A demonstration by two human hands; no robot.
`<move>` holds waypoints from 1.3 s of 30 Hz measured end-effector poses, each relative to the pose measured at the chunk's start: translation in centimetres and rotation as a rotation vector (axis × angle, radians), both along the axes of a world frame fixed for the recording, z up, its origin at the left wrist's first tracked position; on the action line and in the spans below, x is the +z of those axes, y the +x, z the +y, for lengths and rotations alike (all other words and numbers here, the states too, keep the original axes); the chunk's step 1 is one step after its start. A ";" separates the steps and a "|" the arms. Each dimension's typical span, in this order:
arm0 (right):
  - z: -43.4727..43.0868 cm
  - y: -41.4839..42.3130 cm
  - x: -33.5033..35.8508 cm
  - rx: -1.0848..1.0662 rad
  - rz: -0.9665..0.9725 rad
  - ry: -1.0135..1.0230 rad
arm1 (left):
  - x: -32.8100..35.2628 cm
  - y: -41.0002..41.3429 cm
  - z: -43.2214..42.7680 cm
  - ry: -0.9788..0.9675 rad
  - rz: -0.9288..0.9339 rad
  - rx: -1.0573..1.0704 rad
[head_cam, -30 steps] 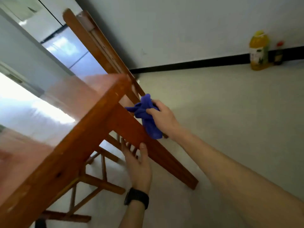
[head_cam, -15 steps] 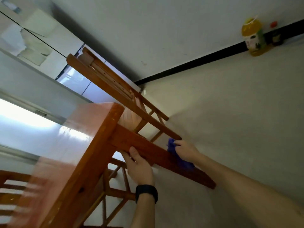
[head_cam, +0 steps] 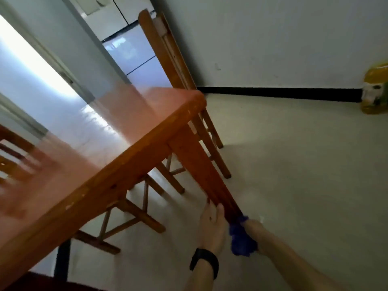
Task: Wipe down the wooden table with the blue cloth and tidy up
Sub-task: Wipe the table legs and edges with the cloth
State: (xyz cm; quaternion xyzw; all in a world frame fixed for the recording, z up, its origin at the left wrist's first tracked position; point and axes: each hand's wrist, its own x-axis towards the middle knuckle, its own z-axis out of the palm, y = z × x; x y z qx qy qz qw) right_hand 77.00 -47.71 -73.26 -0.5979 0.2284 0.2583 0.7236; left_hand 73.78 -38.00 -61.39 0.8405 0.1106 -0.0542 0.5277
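The wooden table [head_cam: 117, 164] fills the left of the view, its glossy top reflecting a window. Its corner leg [head_cam: 201, 171] runs down to the floor at lower centre. My right hand [head_cam: 253, 226] presses the bunched blue cloth [head_cam: 240, 238] against the bottom of that leg, the cloth covering most of the fingers. My left hand [head_cam: 212, 223], with a black watch on the wrist, rests flat against the near side of the same leg, just left of the cloth.
A wooden chair [head_cam: 176, 66] stands behind the table corner, and more chair legs and crossbars [head_cam: 130, 211] show under the table. A yellow oil bottle [head_cam: 374, 91] stands on the floor by the black skirting at the right. Pale floor lies to the right.
My right hand has slid the blue cloth down the table leg from near the top to its foot. My left hand followed down the leg. The view has swung.
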 end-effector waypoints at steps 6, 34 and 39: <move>3.7 -3.2 6.6 -0.135 -0.006 0.566 | -5.1 -1.0 2.6 0.191 0.053 0.033; -0.6 1.1 3.7 0.186 -0.445 -0.253 | -15.1 4.0 -1.4 -0.379 -0.244 0.515; -0.4 1.7 2.4 0.124 -0.430 -0.306 | -26.7 3.1 -0.9 -0.229 0.239 0.389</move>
